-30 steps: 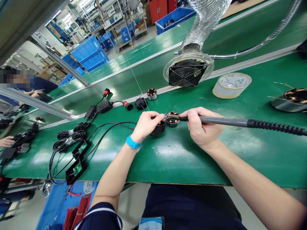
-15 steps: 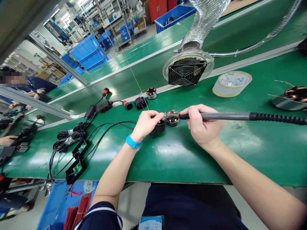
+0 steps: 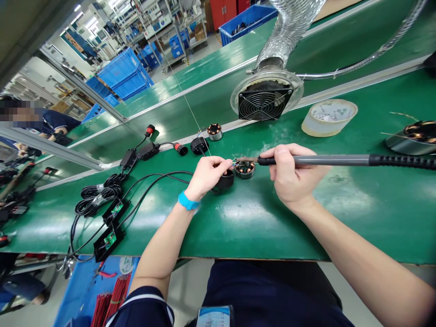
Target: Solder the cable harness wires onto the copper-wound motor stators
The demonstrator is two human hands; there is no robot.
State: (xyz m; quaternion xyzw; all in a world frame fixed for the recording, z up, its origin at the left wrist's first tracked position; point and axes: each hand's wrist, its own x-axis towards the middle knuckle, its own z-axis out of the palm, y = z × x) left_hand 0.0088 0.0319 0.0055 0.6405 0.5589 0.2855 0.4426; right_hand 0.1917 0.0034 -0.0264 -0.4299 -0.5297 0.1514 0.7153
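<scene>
My right hand (image 3: pixel 295 177) is closed round the grey handle of a soldering iron (image 3: pixel 330 160). Its tip reaches left over the rim of a motor stator (image 3: pixel 245 169) with copper windings, and faint smoke rises there. On the stator's left side, my left hand (image 3: pixel 210 175) pinches a thin wire (image 3: pixel 233 165) between thumb and fingertips. A fine strand runs down from above to behind this hand. Partly hidden under my left fingers is a black round housing (image 3: pixel 225 180). Farther back stand another stator (image 3: pixel 215 131) and a black round cap (image 3: pixel 199 145).
A fume fan (image 3: pixel 265 103) on a foil duct stands behind my hands. To its right are a tape roll (image 3: pixel 329 118) and a larger stator (image 3: pixel 413 137). Coiled black cables (image 3: pixel 98 200) and open boxes with circuit boards (image 3: pixel 109 240) lie left. A co-worker (image 3: pixel 57 122) sits far left.
My right hand has drawn the soldering iron slightly right and up, and smoke now shows above the stator. My left hand stays almost still. At far left, the co-worker's cable parts have shifted.
</scene>
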